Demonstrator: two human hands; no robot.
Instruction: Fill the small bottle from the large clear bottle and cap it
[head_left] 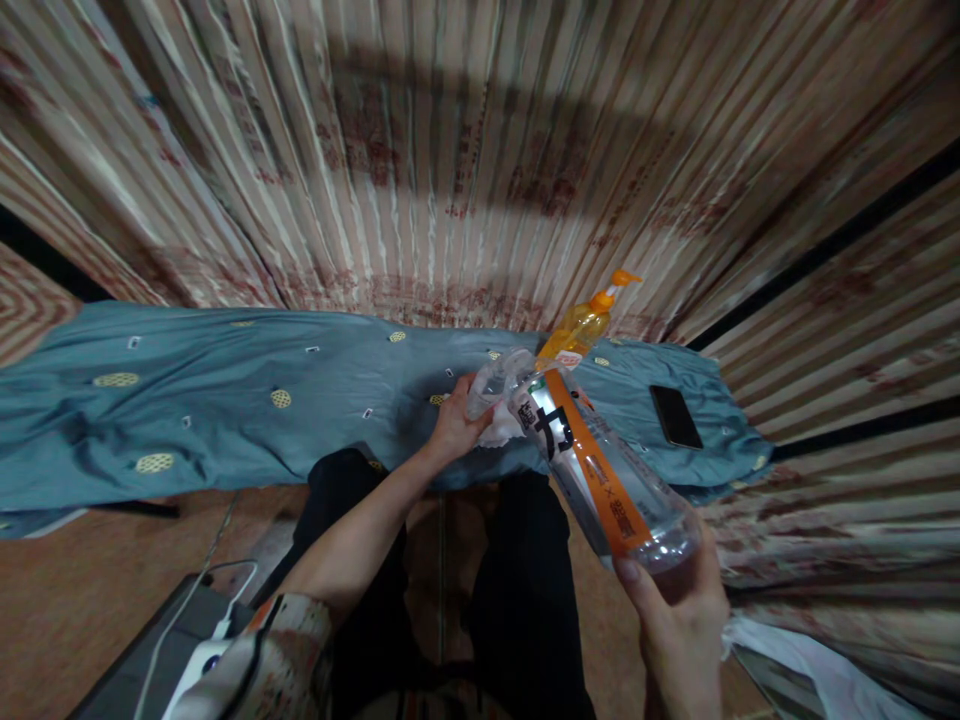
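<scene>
My right hand (675, 610) grips a large clear plastic bottle (600, 470) with an orange label by its base. The bottle is tilted, its top end pointing up and left. That end meets a clear plastic cup (491, 388), which my left hand (459, 420) holds with fingers closed around its side. Whether liquid is passing between them cannot be made out. Something white and crumpled (501, 430) shows just under the cup, its kind unclear. Behind the tilted bottle stands a pump bottle (577, 330) with an orange pump and yellow-orange contents, partly covered at its lower end.
A blue-green patterned cloth (225, 400) covers the narrow table. A dark phone (676, 416) lies on its right part. Pleated curtains (450, 150) rise directly behind, with dark bars at both sides. At lower left are a white power strip (199, 665) and cables.
</scene>
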